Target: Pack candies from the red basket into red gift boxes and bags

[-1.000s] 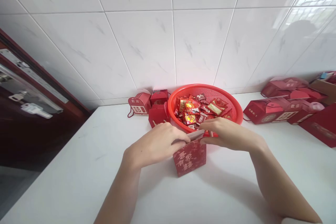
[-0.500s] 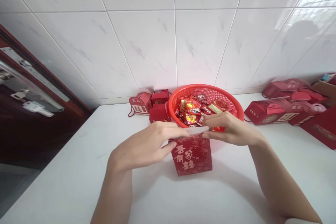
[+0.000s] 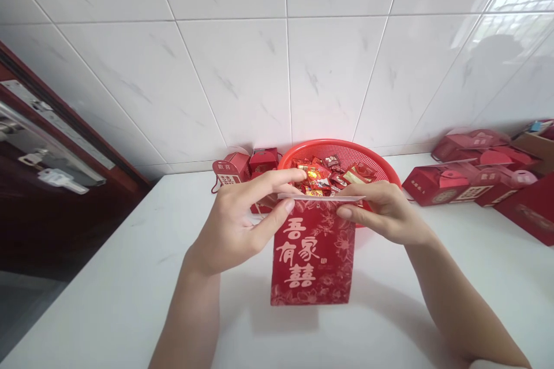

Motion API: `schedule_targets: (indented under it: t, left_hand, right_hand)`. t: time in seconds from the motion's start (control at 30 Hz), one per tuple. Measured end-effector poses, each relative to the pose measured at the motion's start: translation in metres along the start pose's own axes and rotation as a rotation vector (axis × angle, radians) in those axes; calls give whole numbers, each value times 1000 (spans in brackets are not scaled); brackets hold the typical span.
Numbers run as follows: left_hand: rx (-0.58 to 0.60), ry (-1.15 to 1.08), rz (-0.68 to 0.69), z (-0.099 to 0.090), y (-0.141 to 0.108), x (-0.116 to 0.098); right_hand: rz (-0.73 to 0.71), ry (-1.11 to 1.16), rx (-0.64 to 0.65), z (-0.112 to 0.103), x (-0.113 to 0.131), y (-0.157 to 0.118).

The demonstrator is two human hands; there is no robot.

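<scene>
A red paper gift bag [image 3: 312, 259] with white Chinese characters and pale flower prints faces me upright, its white top edge showing. My left hand [image 3: 242, 222] pinches the left part of that edge, thumb in front and fingers behind. At the right corner, my right hand [image 3: 385, 210] grips the same edge between thumb and fingers. A shadow on the white tabletop suggests the bag's lower end is off the surface. Just behind the bag stands a red plastic basket [image 3: 389, 170] of wrapped candies [image 3: 318, 173], partly hidden by my hands. The bag's inside is hidden.
Small red gift boxes [image 3: 236, 167] stand left of the basket by the tiled wall [image 3: 242, 81]. More red boxes [image 3: 441, 184] and a brown carton [image 3: 534, 147] are at the right. A dark red door with keys [image 3: 63, 179] is beyond the table's left edge.
The gift bag has risen and swung to face me, so more of its front shows. Both hands have shifted up slightly along its top edge, and my left thumb now lies in front.
</scene>
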State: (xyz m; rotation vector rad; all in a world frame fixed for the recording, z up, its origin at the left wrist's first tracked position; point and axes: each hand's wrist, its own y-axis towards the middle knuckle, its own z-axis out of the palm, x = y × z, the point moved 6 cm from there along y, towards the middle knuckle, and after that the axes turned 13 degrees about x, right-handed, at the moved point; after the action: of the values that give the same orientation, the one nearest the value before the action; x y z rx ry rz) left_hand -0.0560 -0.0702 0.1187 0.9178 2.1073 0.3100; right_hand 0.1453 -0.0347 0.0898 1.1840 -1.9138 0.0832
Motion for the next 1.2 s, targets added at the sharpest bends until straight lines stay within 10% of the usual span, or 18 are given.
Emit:
schedule_targets:
  t: [0.4,1.2]
  left_hand:
    - [260,-372,-166,13,9,18]
    - [-94,-415,-207,18,19,37]
  right_hand:
    - [-31,171,-154,-7,-1,-2]
    - [87,311,-320,0,-20,3]
